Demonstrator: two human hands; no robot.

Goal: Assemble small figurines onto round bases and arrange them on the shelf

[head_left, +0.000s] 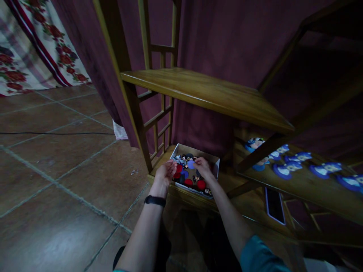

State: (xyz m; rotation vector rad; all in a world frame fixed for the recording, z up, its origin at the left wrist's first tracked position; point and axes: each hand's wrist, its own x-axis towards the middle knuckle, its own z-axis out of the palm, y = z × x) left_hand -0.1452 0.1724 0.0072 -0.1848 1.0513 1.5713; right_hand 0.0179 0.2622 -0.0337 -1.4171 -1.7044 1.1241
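A dark red curtain (pixel 215 45) hangs behind a wooden shelf (pixel 204 92) whose board juts out above the fingers, while a tiled floor (pixel 70 162) spreads to their left. Below that board sits an open box (pixel 216 168), low and close, probably so that both hands can dip in without the upper board blocking them. The right hand (pixel 203 167) comes over the box's right side, its thumb and fingers drawn narrow on the edge of a purple disc (pixel 191 164), a grip that seems to leave the flat face uncovered. The left hand (pixel 166 172) is at the box's left rim, fingers loosely curled and facing the disc, perhaps to steady or receive; whether they hold anything I cannot tell. Under the fingertips lie small figures and red discs (pixel 201 184), jumbled (the box walls presumably keep them from rolling off). Well to the right of the fingers, blue-based figurines (pixel 287 169) stand spaced apart on another shelf, likely so none knock together, and a phone (pixel 275 206) lies beneath, out of the hands' way.
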